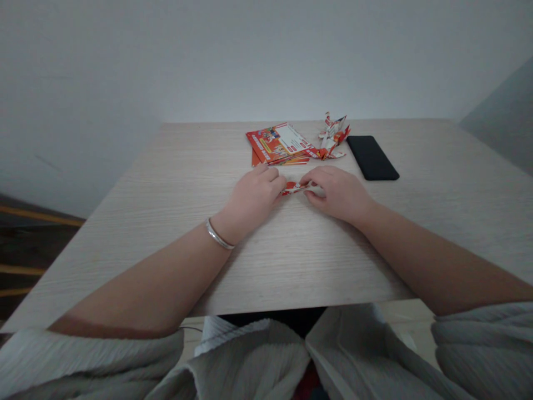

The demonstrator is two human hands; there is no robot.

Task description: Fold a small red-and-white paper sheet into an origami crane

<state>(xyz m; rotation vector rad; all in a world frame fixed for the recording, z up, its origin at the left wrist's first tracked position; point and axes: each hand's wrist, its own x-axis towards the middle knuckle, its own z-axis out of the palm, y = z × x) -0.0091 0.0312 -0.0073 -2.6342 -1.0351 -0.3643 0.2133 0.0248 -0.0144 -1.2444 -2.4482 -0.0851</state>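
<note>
A small folded piece of red and white printed paper [293,188] lies between my hands, low over the table. My left hand [258,194] is closed on its left end, with the fingers hiding that part. The thumb and fingers of my right hand [339,191] are bent around its right end in a pinch. Just beyond my hands is a stack of red and orange printed leaflets [278,143]. To the right of the stack sit several folded paper shapes [333,136] in the same print, heaped together; they look like paper cranes.
A black smartphone [372,158] lies on the right of the pale wood-grain table [166,200]. The table's far edge meets a plain wall [266,61]. Its near edge runs just in front of my body.
</note>
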